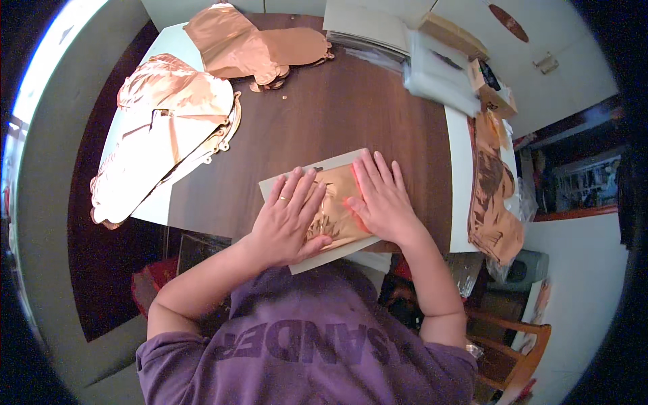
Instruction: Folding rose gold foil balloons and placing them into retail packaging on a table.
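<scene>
A copper-coloured foil balloon (pixel 339 194), flat and shiny with creases, lies on a pale grey board (pixel 270 187) at the table's near edge. My left hand (pixel 285 219) rests palm down over its left side, fingers stretched out and a ring on one of them. On the right side my right hand (pixel 386 201) lies flat, fingers extended and thumb spread toward the middle. Both hands touch the foil and hold nothing. The board sits at a slant, and its lower edge reaches my purple shirt. My palms hide part of the foil.
Stacks of flat copper foil balloons lie at the left (pixel 175 84) and far left (pixel 236 50) of the brown table (pixel 351 108). Pale boards (pixel 368 28), clear plastic bags (pixel 439 75) and a small cardboard box (pixel 496 98) stand far right. More copper foil (pixel 491 196) hangs along the right edge.
</scene>
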The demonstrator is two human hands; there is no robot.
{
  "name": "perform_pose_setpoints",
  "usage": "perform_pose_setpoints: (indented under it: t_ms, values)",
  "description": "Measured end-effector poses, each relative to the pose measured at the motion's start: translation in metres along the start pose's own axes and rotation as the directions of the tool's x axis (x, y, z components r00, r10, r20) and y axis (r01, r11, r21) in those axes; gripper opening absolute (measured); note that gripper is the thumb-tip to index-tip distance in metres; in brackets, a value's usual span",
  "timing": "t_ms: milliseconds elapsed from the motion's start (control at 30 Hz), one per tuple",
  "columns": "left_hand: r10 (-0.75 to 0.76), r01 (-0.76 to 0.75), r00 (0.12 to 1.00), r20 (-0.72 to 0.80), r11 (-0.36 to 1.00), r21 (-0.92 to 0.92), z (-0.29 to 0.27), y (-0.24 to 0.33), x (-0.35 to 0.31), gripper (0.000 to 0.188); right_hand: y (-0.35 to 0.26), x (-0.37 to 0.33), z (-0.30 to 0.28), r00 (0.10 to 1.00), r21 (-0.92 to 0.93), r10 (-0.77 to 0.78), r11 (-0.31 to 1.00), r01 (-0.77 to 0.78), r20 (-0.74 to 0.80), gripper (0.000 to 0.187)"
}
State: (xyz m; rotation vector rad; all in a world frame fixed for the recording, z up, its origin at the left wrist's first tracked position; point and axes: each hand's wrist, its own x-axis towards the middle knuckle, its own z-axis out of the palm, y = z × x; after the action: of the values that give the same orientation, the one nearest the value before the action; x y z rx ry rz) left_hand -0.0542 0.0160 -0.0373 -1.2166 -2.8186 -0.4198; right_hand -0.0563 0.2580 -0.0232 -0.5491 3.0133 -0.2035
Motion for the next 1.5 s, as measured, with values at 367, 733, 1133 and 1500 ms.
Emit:
perform_pose_setpoints:
  t_ms: [367, 733, 1133, 1500]
  values:
    - [0.066, -0.137, 0.989, -0.136, 0.769, -0.625, -0.015, -0.041, 0.037, 0.082, 0.020, -0.009, 0.005, 0.990, 0.023, 0.124, 0.992, -0.123, -0.062, 0.075]
    - [0.041, -0.073, 0.986, -0.162, 0.978, -0.194, -0.015, -0.009, 0.037, 0.075, 0.012, -0.001, -0.010, 0.984, 0.138, 0.034, 0.990, -0.010, -0.174, 0.067]
    - [-0.112, 0.097, 0.994, -0.005, 0.884, -0.457, -0.036, -0.033, 0.048, 0.064, 0.016, 0.000, 0.009, 0.992, 0.164, -0.002, 0.986, 0.023, -0.128, 0.065]
    - [-0.189, 0.448, 0.893, 0.408, 0.293, -0.845, -0.032, -0.062, 0.069, 0.061, 0.015, 0.001, 0.009, 0.995, 0.099, 0.014, 0.995, -0.004, -0.099, 0.065]
